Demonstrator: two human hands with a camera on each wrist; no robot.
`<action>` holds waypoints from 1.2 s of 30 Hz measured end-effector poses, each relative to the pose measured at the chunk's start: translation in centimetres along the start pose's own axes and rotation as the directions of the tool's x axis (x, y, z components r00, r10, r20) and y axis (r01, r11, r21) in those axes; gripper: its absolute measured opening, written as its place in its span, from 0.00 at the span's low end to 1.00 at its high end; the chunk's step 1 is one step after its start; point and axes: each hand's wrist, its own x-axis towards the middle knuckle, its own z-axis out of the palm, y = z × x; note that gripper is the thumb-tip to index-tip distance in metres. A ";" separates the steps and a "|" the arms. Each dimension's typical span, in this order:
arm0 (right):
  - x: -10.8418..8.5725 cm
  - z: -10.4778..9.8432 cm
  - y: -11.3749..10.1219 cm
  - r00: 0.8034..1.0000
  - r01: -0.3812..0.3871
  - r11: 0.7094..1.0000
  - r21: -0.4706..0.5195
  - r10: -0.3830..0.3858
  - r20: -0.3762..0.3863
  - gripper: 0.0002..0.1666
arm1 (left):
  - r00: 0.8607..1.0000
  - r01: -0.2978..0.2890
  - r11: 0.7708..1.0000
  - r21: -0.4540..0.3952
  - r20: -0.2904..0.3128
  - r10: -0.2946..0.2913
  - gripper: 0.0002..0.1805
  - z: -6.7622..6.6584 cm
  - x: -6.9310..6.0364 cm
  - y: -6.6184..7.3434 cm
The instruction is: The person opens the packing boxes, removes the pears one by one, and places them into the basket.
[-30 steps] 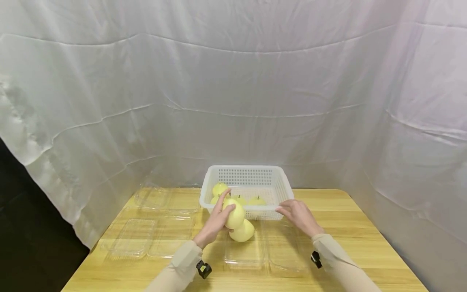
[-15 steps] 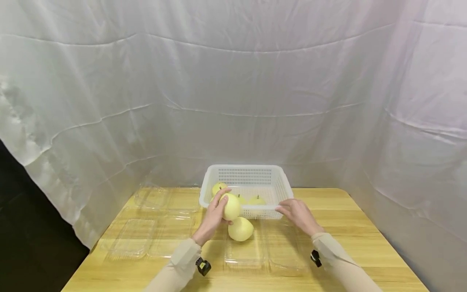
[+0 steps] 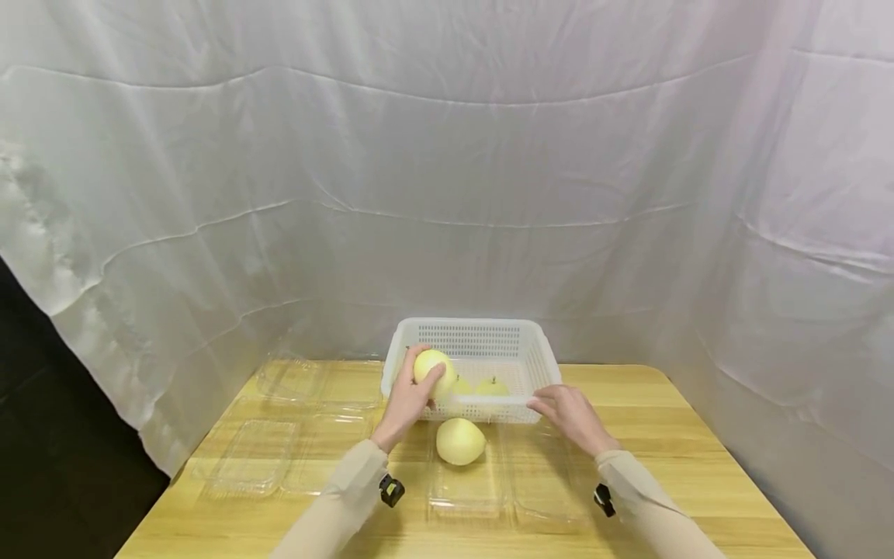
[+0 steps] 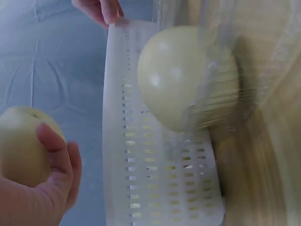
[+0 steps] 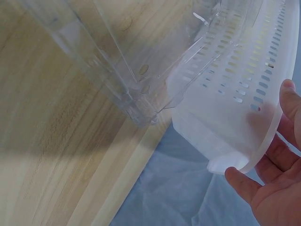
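Observation:
In the head view my left hand [image 3: 405,405] grips a pale yellow pear [image 3: 434,371] above the near left part of the white slotted basket [image 3: 547,353]. The left wrist view shows the thumb and fingers round this pear [image 4: 23,143]. My right hand [image 3: 574,418] holds the basket's near right corner; in the right wrist view its fingers [image 5: 282,153] curl about the rim. Several pears are inside the basket, such as one with an upright stem [image 3: 493,386]; others are partly hidden behind the left hand. Another pear [image 3: 461,442] lies in a clear plastic box [image 3: 466,491] before the basket.
The clear box's lid half [image 3: 548,481] lies open to its right. More open clear boxes stand at the left, one near [image 3: 257,454] and one farther back [image 3: 289,379]. A wooden table [image 3: 670,435] carries everything; grey curtain [image 3: 475,171] hangs behind.
My left hand has moved up and slightly left with its pear, away from the pear in the box and over the basket. The right hand stays at the basket's corner.

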 end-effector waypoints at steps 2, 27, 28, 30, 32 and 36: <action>0.0 0.1 0.1 1.000 0.000 1.000 0.001 0.000 0.000 0.20 | 1.000 -0.003 1.000 0.016 -0.020 0.003 0.27 0.1 0.8 0.0; 0.2 -0.3 -0.2 1.000 -0.018 1.000 -0.019 0.018 0.000 0.20 | 0.996 -0.093 0.779 0.621 0.061 0.071 0.32 3.5 8.1 -2.7; 0.2 -0.3 -0.2 1.000 -0.023 1.000 -0.017 0.023 0.005 0.20 | 0.996 -0.086 0.767 0.635 0.059 0.063 0.31 3.6 8.2 -3.1; 0.1 -0.2 -0.2 0.999 -0.029 0.999 -0.016 0.029 0.012 0.20 | 0.997 -0.082 0.732 0.677 0.060 0.057 0.30 3.8 8.2 -3.9; 0.0 -0.2 -0.2 0.999 -0.033 0.999 -0.014 0.033 0.011 0.20 | 0.997 -0.076 0.704 0.707 0.064 0.043 0.29 3.9 8.2 -4.3; 0.0 -0.1 -0.3 1.000 -0.028 1.000 -0.009 0.028 0.000 0.21 | 0.998 -0.049 0.682 0.730 0.059 0.008 0.28 4.0 8.4 -4.3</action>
